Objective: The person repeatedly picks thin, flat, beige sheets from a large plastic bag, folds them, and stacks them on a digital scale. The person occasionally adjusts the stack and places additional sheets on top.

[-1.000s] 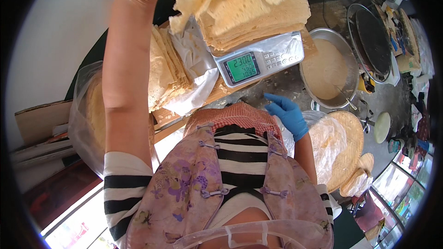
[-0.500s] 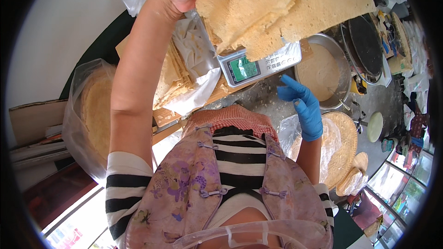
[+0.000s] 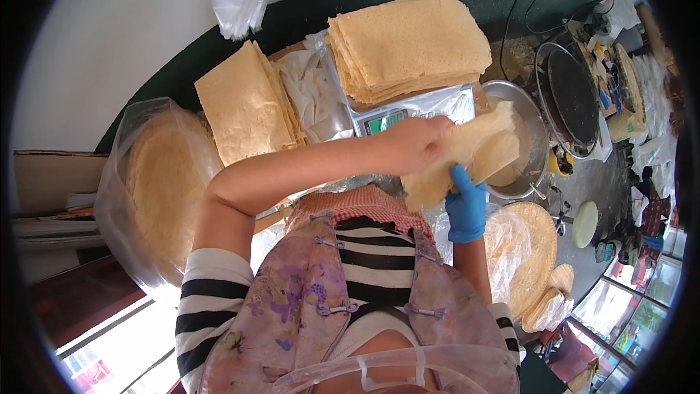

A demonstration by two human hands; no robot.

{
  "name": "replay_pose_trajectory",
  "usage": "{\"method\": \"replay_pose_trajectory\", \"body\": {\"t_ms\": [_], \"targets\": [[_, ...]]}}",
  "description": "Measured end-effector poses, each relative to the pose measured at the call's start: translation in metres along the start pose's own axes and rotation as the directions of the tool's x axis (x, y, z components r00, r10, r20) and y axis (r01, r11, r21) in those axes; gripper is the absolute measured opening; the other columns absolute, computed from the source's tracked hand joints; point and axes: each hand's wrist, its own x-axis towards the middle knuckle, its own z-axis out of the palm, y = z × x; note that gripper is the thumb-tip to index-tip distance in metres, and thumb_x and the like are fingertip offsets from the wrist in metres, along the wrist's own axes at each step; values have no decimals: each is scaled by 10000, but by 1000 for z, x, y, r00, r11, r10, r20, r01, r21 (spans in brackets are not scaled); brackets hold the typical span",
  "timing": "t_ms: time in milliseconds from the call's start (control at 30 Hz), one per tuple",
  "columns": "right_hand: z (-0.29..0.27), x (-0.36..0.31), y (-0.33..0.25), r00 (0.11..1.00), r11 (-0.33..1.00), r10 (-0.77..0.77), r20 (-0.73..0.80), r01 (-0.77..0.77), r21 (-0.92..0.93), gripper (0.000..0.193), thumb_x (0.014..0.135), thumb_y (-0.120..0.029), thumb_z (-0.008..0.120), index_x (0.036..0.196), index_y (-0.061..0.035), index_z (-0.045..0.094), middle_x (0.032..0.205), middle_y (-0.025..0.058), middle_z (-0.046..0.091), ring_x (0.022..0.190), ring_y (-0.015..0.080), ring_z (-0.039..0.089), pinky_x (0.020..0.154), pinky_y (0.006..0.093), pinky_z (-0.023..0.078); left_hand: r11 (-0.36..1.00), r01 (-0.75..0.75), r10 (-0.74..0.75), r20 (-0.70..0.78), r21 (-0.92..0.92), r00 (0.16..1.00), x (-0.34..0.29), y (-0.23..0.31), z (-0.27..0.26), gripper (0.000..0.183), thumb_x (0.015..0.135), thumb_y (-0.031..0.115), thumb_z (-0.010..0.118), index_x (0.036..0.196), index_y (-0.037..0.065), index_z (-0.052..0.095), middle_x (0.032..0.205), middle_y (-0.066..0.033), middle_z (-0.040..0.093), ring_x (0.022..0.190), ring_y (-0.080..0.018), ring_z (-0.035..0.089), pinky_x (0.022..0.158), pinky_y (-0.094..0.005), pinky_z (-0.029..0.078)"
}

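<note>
My bare left hand (image 3: pixel 421 144) reaches across in front of me, its fingers closed on a folded, torn-edged thin pancake (image 3: pixel 490 147). At the pancake's lower edge my right hand (image 3: pixel 465 213), in a blue glove, also grips it, with the thumb laid on top. The held pancake hangs over the near side of a silver scale (image 3: pixel 446 104), covering part of the scale's front, and over the left part of a batter pot. A thick stack of folded pancakes (image 3: pixel 410 45) lies on the scale; part of its green display shows behind my left forearm.
A second pancake stack (image 3: pixel 244 108) stands left of the scale, beside crumpled white cloth (image 3: pixel 312 95). Farther left, a clear bag (image 3: pixel 120 197) holds round pancakes. On the right are the metal batter pot (image 3: pixel 543 164), a dark round griddle (image 3: pixel 572 95) and a large round tan disc (image 3: pixel 538 248).
My left hand has come down and right from above the scale with the pancake, uncovering the stack there. My right hand, open before, has closed on the pancake's edge.
</note>
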Motion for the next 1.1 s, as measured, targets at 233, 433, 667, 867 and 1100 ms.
{"method": "replay_pose_trajectory", "body": {"t_ms": [233,433,667,867,1100], "targets": [[-37,-10,5,996,977,-87,-26,91,191,465,832,-50,608,1275,-14,472,1152,78,581,1034,203,581,884,337,490,951,174,-122,-209,255,970,33,-12,-71,548,798,324,697,1239,64,499,1099,-153,608,1000,-292,594,846,-367,478],[-63,-5,21,988,991,-29,-155,49,128,507,825,-84,607,1297,-4,440,1195,114,567,1076,254,577,924,385,484,689,163,-8,-217,707,976,49,-40,-61,576,808,321,664,1296,82,474,1291,-179,505,1176,-323,492,971,-401,405],[-78,-2,25,991,991,-13,-135,31,131,523,832,-93,611,1312,-7,424,1188,111,569,1068,250,582,916,396,489,796,232,0,-384,559,923,55,-62,-87,306,902,211,534,1165,58,566,951,-216,633,822,-350,625,725,-428,496],[-78,9,24,995,993,-1,-96,12,118,527,836,-84,605,1323,-15,415,1199,111,564,1076,251,579,921,391,487,527,299,249,-481,795,841,52,-63,-68,277,811,68,548,1084,67,591,780,-113,614,626,-270,618,581,-364,503],[-69,13,25,998,989,-15,-68,25,143,480,833,-78,613,1281,3,462,1179,101,577,1051,231,586,892,356,490,458,190,316,-358,869,879,61,-80,-29,192,686,53,595,873,91,611,816,-68,561,758,-233,594,576,-328,494]]}}
